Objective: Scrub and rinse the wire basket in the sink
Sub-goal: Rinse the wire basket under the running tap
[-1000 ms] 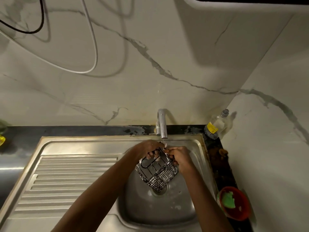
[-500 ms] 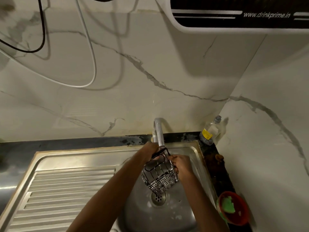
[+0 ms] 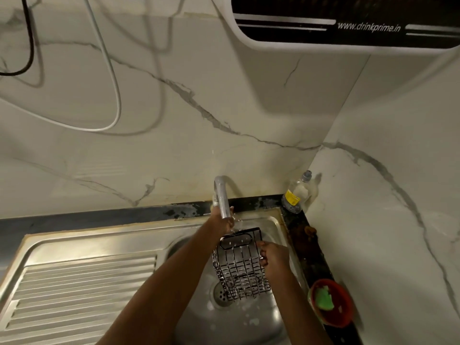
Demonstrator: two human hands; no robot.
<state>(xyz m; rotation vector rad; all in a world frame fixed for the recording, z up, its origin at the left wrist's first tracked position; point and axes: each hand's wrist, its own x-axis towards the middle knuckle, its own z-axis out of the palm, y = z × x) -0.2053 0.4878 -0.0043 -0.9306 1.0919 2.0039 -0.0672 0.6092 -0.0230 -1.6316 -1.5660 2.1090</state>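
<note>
A dark wire basket (image 3: 240, 267) hangs over the steel sink bowl (image 3: 251, 322), held upright under the metal tap (image 3: 222, 197). Water runs from the spout and splashes on the basket's top edge. My left hand (image 3: 222, 224) grips the basket's upper left rim, just below the spout. My right hand (image 3: 273, 253) holds the basket's right side. The drain (image 3: 220, 295) shows below the basket's lower left corner.
A ribbed steel drainboard (image 3: 74, 290) lies left of the bowl. A clear soap bottle with a yellow label (image 3: 297, 194) stands in the back corner. A red bowl (image 3: 336, 307) holding a green sponge (image 3: 323, 298) sits on the dark right ledge. A water purifier (image 3: 348, 23) hangs above.
The basket has turned from a tilted position to upright and moved slightly right under the tap. My head has tipped up, bringing the purifier into view.
</note>
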